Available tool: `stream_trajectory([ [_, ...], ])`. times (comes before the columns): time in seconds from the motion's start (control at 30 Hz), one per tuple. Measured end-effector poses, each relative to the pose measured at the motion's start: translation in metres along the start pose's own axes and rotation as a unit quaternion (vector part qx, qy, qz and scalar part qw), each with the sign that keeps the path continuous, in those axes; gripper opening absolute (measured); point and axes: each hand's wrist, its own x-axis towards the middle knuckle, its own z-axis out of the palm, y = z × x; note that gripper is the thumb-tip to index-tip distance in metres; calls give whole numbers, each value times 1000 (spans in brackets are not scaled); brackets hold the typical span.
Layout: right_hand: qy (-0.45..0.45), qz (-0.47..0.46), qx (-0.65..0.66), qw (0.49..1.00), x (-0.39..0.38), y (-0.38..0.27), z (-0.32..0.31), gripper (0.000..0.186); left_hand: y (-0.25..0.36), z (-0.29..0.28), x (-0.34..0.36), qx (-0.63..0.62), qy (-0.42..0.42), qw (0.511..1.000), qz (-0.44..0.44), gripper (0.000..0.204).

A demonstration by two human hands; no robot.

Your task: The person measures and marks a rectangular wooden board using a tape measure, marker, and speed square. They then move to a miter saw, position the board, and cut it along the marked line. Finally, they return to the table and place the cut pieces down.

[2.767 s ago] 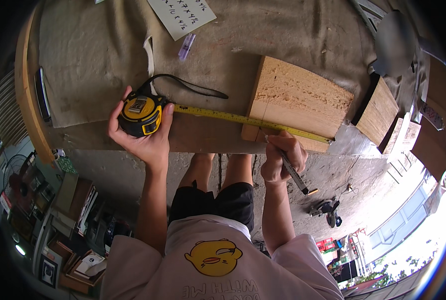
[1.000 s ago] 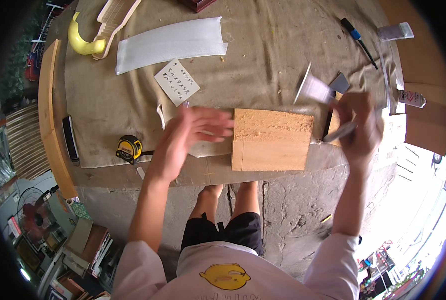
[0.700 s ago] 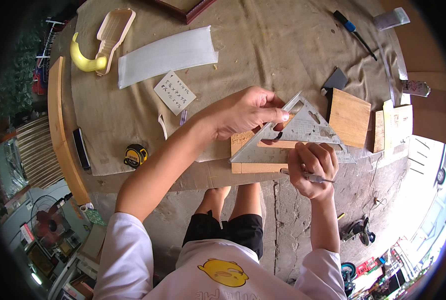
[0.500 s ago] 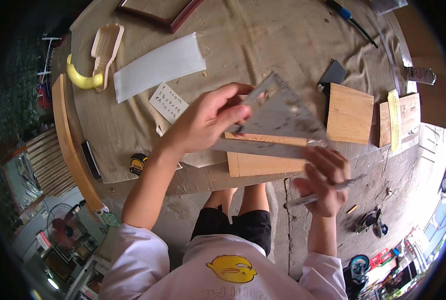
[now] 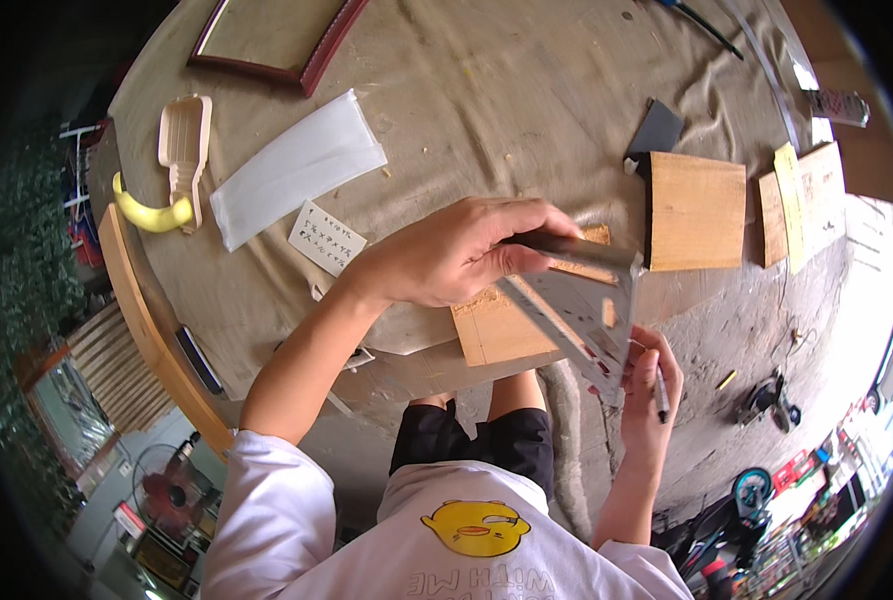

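A triangular metal speed square (image 5: 579,322) is held up between my hands, tilted above the table's near edge. My left hand (image 5: 459,252) pinches its thick dark edge between thumb and fingers. At its lower corner, my right hand (image 5: 653,372) has its fingers against the square while also holding a pen (image 5: 662,396) that points down. Behind the square, and partly hidden by it, lies a light wooden board (image 5: 497,338) with a rough, splintery top edge. To the right of it rests another wooden block (image 5: 699,212).
A paper card with handwriting (image 5: 327,238), a white sheet (image 5: 297,170), a beige tray-shaped piece (image 5: 184,150) and a yellow curved handle (image 5: 152,217) lie to the left. A red-brown frame (image 5: 312,75) is at the back. At right, a yellow ruler (image 5: 790,205) lies over wood pieces.
The speed square has been turned, its thick edge now at the top and a corner pointing down toward my right hand. My right hand has closed in on that corner. The view has shifted slightly.
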Motion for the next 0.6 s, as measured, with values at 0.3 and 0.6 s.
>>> stream_trajectory([
  [0.3, 94, 56, 62, 992, -46, 28, 40, 29, 1, -1, 4, 57, -51, 984, 160, 37],
  [0.6, 340, -91, -52, 935, -22, 108, 138, 23, -60, -1, -2, 5, -49, 991, -127, 39],
])
